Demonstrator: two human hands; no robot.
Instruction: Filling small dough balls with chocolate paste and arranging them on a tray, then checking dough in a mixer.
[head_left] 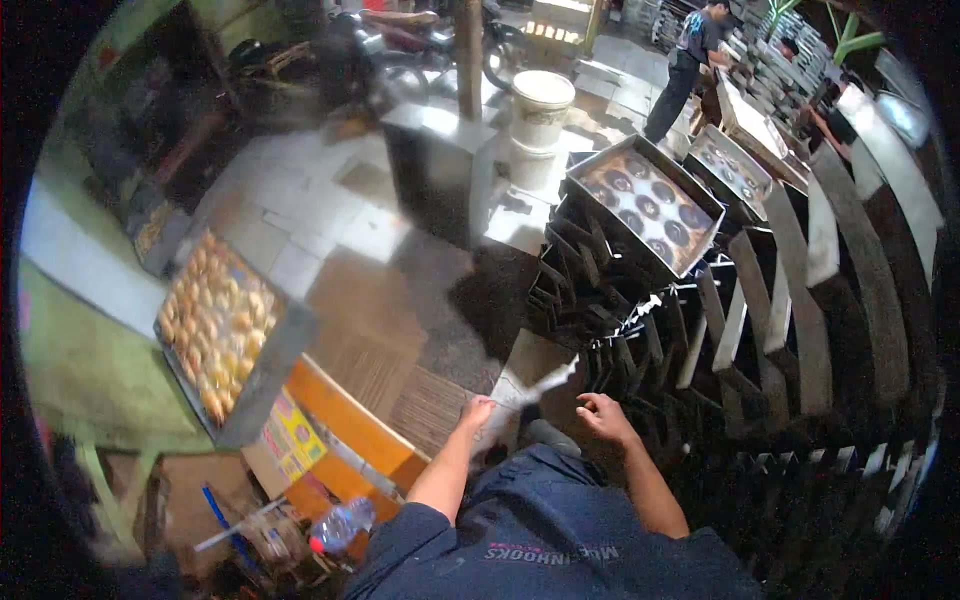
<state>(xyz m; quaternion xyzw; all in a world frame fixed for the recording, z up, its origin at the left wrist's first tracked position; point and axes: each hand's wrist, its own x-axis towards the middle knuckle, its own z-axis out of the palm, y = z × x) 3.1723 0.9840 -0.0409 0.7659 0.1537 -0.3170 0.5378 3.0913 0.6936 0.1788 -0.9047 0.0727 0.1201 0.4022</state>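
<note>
My left hand (474, 412) reaches forward at the lower middle, fingers closed on a thin, pale, sheet-like piece (535, 385), blurred and slanting up to the right; I cannot tell what it is. My right hand (603, 415) hangs just right of it, fingers loosely bent and apart, holding nothing. Stacked dark metal trays (755, 330) rise beside it on the right. A tray with round dark moulds (645, 210) lies on top of them.
A tray of small golden pieces (215, 330), an orange board (360, 425) and a plastic bottle (340, 528) are at left. A metal box (425, 180), white buckets (542, 105), a post and motorbike stand ahead. A person (685, 70) works at the upper right.
</note>
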